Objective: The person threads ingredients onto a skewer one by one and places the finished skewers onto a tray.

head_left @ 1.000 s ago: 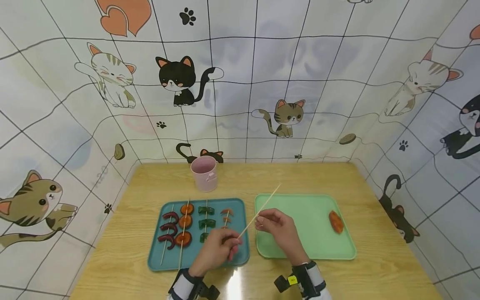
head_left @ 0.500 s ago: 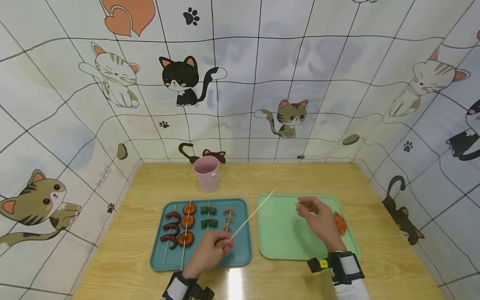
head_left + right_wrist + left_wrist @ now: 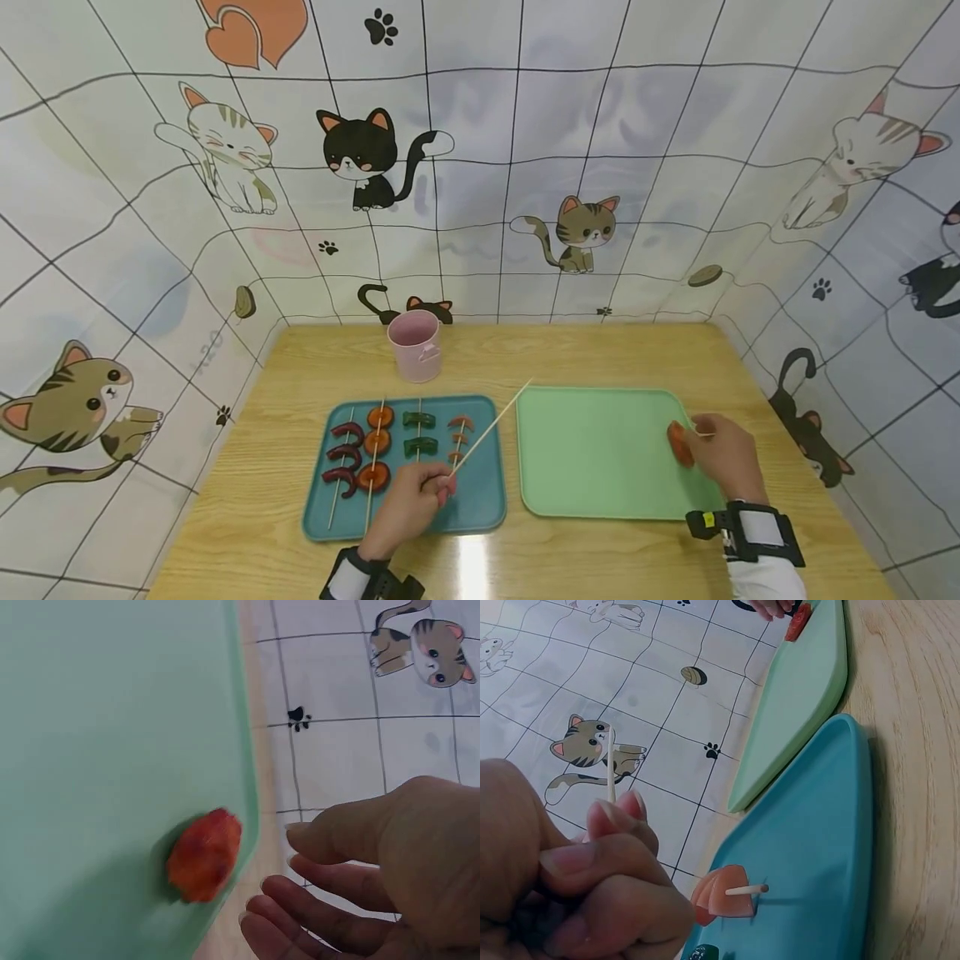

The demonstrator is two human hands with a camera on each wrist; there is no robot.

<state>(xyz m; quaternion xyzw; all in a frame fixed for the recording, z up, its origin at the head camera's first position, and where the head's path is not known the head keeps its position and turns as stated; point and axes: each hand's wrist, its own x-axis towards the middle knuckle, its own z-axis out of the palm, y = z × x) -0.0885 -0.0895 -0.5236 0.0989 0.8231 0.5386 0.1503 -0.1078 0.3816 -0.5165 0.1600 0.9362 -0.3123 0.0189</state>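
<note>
In the head view my left hand (image 3: 408,504) pinches a thin wooden skewer (image 3: 491,425), whose bare tip slants up and to the right. Below that hand lies a blue tray (image 3: 483,500) holding several loaded skewers. A lumpy orange-red piece of food (image 3: 678,443) rests near the right edge of a green tray (image 3: 592,454). Close beside it is my right hand (image 3: 726,454). The right wrist view shows that hand (image 3: 352,877) with fingers loosely bent and nothing between them, a small gap from the food piece (image 3: 206,856).
On the blue tray the skewers carry dark red curls (image 3: 342,454), round orange slices (image 3: 378,442), green pieces (image 3: 419,446) and small pinkish pieces (image 3: 457,435). A pink bucket (image 3: 416,350) stands behind it. Cat-printed cloth walls (image 3: 480,192) enclose the wooden table (image 3: 585,354).
My right hand has left the skewer and moved right, across the green tray, to the food piece. My left hand, still pinching the skewer, has shifted slightly left.
</note>
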